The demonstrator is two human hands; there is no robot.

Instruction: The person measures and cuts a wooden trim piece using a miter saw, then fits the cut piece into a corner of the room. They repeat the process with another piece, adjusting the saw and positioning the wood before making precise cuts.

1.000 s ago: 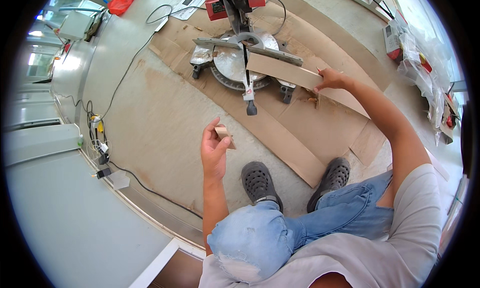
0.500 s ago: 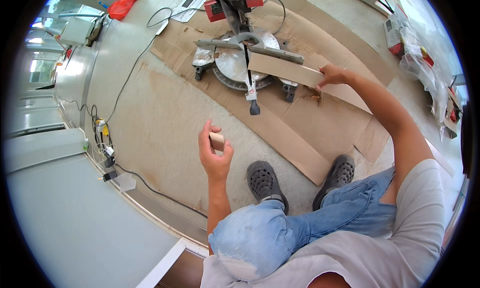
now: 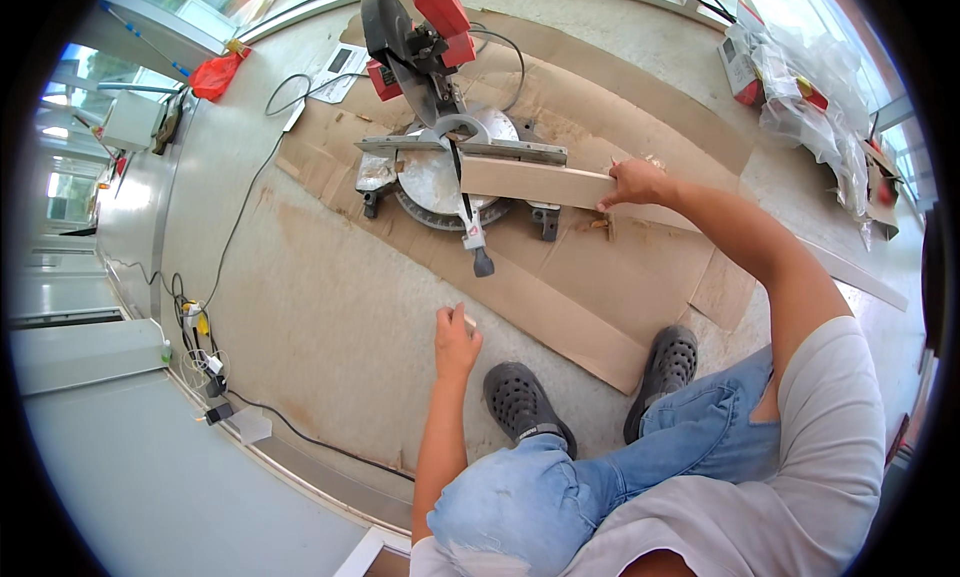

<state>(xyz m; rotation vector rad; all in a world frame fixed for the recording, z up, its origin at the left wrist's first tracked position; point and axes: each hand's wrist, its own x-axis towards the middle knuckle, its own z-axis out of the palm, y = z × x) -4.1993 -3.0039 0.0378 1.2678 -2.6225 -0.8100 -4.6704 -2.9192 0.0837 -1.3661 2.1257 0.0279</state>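
My left hand (image 3: 457,339) is closed on a small pale wood block (image 3: 469,321), mostly hidden behind my fingers, above the floor just beyond my left shoe. My right hand (image 3: 638,185) grips a long light wooden board (image 3: 530,180), which lies across the table of a miter saw (image 3: 425,182) along its fence (image 3: 520,153). The board's left end is near the saw's slot, and it extends far to the right past my hand. The saw's red and black head (image 3: 420,52) is raised above the table.
Cardboard sheets (image 3: 590,317) lie under the saw, with wood scraps nearby. Black cables (image 3: 225,272) and power adapters (image 3: 218,414) run along the left. A red plastic bag (image 3: 212,77) sits at back left; clear plastic wrap and boxes (image 3: 810,127) are at right. My shoes (image 3: 520,402) rest below.
My view has shifted, showing more of the saw's top. My left hand is lower in view and turned, hiding more of the block. My right hand still grips the board.
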